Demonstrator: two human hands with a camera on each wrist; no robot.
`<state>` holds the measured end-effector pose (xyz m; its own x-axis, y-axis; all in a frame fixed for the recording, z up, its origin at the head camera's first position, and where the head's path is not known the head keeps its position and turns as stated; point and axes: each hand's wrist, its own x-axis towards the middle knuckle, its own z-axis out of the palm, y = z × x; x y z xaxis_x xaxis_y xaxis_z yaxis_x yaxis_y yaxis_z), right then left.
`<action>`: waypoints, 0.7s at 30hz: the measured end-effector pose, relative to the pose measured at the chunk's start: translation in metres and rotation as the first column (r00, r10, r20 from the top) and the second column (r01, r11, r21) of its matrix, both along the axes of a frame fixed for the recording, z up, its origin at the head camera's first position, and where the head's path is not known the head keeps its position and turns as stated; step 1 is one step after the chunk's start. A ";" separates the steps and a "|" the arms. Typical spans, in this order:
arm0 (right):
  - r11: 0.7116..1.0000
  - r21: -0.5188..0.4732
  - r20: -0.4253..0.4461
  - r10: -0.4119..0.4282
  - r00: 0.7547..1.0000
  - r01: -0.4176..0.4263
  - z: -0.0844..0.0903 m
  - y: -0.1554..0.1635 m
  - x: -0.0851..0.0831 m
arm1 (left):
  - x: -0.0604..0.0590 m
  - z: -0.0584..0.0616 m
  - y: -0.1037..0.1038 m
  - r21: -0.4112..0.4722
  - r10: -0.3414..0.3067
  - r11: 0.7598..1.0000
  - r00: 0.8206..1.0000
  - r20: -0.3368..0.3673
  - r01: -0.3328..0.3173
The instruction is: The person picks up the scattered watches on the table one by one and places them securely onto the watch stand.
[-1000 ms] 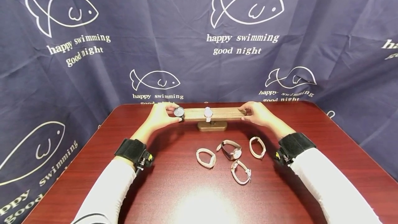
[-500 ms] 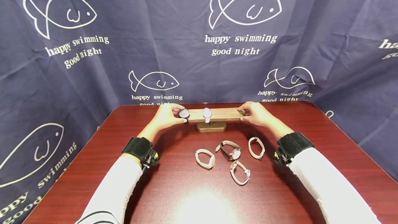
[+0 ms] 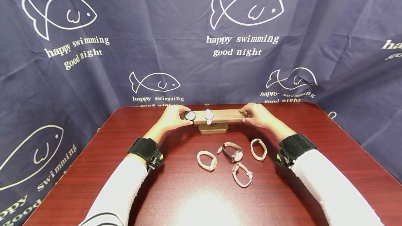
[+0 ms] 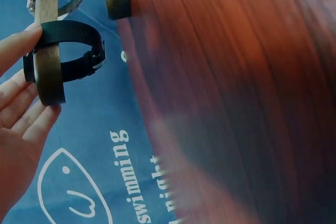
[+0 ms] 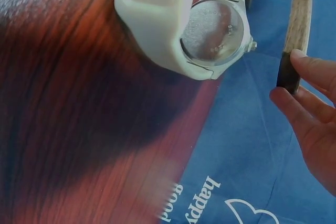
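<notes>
Left fingers [image 4: 21, 93] pinch the black watch [image 3: 190, 115] threaded on the left end of the bar [image 3: 220, 114], right fingers [image 5: 310, 82] nip its right end above the desk [image 3: 103, 156]; the watch looks light, its strap soft, its glass fragile, so hold the case rim.

Bench [image 3: 94, 170]: dark red-brown wood grain, glossy, with a pale glare patch near the front edge. Backdrop cloth [image 3: 329, 27]: navy blue, printed with white outline fish and white lettering "happy swimming good night". Stand bar [image 3: 224, 115]: mid-brown wood; its base a darker brown. Black-strap watch [image 3: 190, 115]: black band, pale silvery dial. White watch [image 3: 208, 115]: white band and face. Loose watches [image 3: 236, 151] on the bench: beige and cream straps. Sleeves [image 3: 329, 187]: white. Wrist bands [image 3: 296, 145]: black.
</notes>
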<state>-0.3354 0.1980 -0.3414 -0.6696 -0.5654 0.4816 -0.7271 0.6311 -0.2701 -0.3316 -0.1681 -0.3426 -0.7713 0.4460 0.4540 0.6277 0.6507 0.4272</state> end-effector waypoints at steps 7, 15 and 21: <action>1.000 0.014 -0.033 0.011 0.999 -0.011 0.000 -0.001 0.001 | -0.002 -0.001 0.005 -0.047 0.014 0.999 0.997 -0.075 -0.018; 1.000 0.016 -0.033 0.019 0.999 -0.019 -0.001 -0.004 0.001 | -0.004 -0.002 0.012 -0.056 0.005 0.998 0.998 -0.068 -0.009; 1.000 0.019 -0.031 0.016 0.999 -0.016 -0.002 -0.004 0.002 | -0.007 -0.006 0.020 -0.057 -0.005 0.998 0.996 -0.088 0.000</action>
<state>-0.3336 0.1942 -0.3436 -0.6450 -0.5854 0.4912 -0.7452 0.6241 -0.2349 -0.3385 -0.1484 -0.3485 -0.7284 0.4746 0.4941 0.6628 0.6708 0.3328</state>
